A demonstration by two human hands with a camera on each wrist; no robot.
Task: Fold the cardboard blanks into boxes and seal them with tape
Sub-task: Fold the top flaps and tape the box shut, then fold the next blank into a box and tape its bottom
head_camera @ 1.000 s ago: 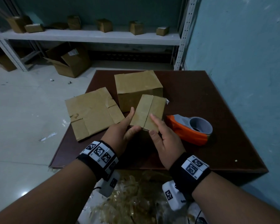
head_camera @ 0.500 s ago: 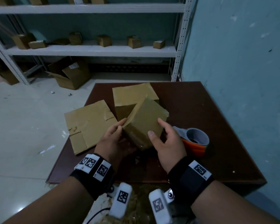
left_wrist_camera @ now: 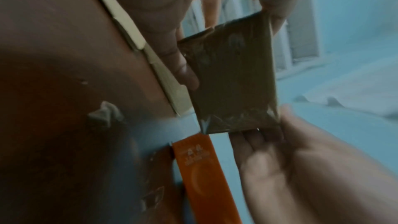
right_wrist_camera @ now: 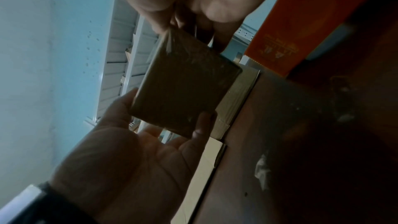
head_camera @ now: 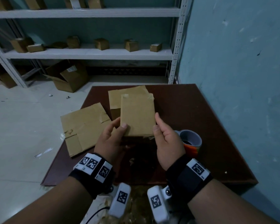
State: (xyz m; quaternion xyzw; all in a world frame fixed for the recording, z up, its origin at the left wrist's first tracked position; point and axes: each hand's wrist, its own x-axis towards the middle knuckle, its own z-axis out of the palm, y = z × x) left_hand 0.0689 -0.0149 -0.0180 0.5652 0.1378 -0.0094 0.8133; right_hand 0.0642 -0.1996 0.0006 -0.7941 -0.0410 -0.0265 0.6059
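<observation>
A small taped cardboard box [head_camera: 137, 115] hangs above the brown table [head_camera: 200, 126], its broad face turned up toward me. My left hand [head_camera: 118, 128] grips its near left corner, thumb on top and fingers beneath. My right hand [head_camera: 156, 125] holds the near right edge, thumb along the side. In the left wrist view the box's [left_wrist_camera: 232, 77] shiny taped underside shows. The right wrist view has the box [right_wrist_camera: 183, 88] pinched between both hands. Under my right hand, the orange tape dispenser [head_camera: 191, 143] lies on the table.
A larger folded box [head_camera: 128, 96] stands on the table just behind the held one. A flat cardboard blank [head_camera: 84, 126] lies at the table's left edge. The blue wall [head_camera: 241, 78] runs close on the right. Shelves with several small boxes [head_camera: 102, 43] stand behind.
Both hands lifted the small box off the table and turned it from edge-up to broad face up. My head tilted up, showing more of the shelves.
</observation>
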